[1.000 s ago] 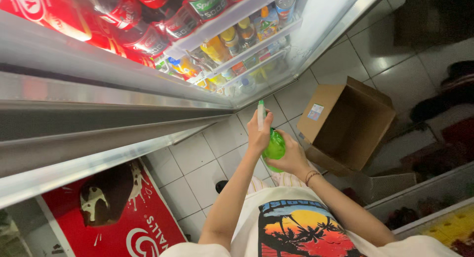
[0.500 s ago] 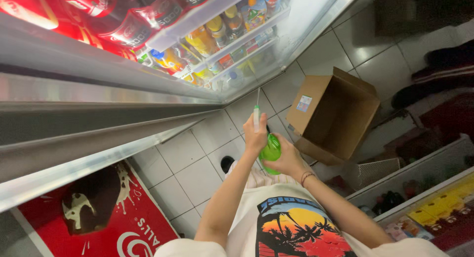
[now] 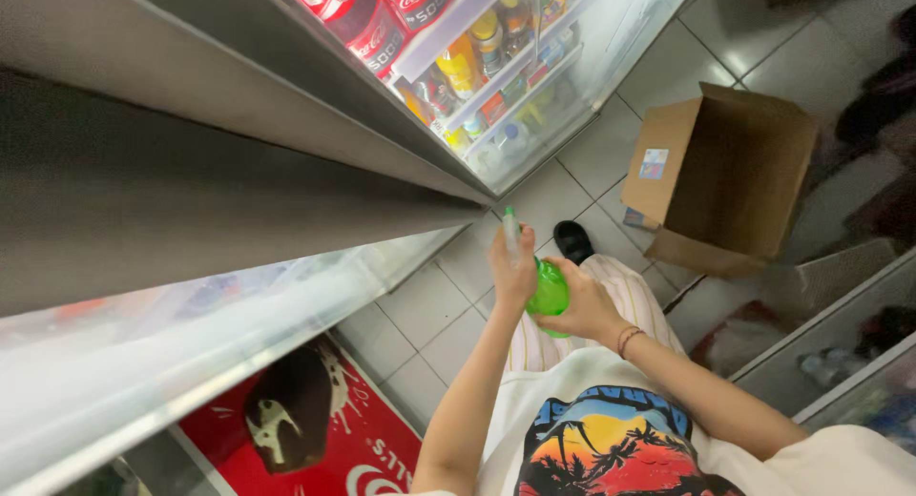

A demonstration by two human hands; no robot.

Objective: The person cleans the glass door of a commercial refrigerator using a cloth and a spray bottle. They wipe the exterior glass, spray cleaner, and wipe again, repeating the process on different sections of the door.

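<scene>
A small green spray bottle [image 3: 549, 289] is held in front of my chest, over the tiled floor. My right hand [image 3: 584, 303] wraps around its round body from the right. My left hand [image 3: 512, 270] is closed on the pale nozzle top [image 3: 510, 225], which points up toward the glass-front fridge [image 3: 496, 86]. The fridge shelves hold red soda bottles, yellow bottles and several smaller drinks.
An open empty cardboard box [image 3: 727, 176] lies on the tiles at the right. A steel counter edge [image 3: 219, 219] fills the left. A red freezer lid with an ice-cream picture [image 3: 315, 429] sits lower left. My black shoe [image 3: 573, 239] shows under the bottle. A glass cabinet [image 3: 840, 362] stands lower right.
The view has swung, so the fridge and box sit higher and further right. Both hands stay on the green bottle, drawn slightly lower toward my body.
</scene>
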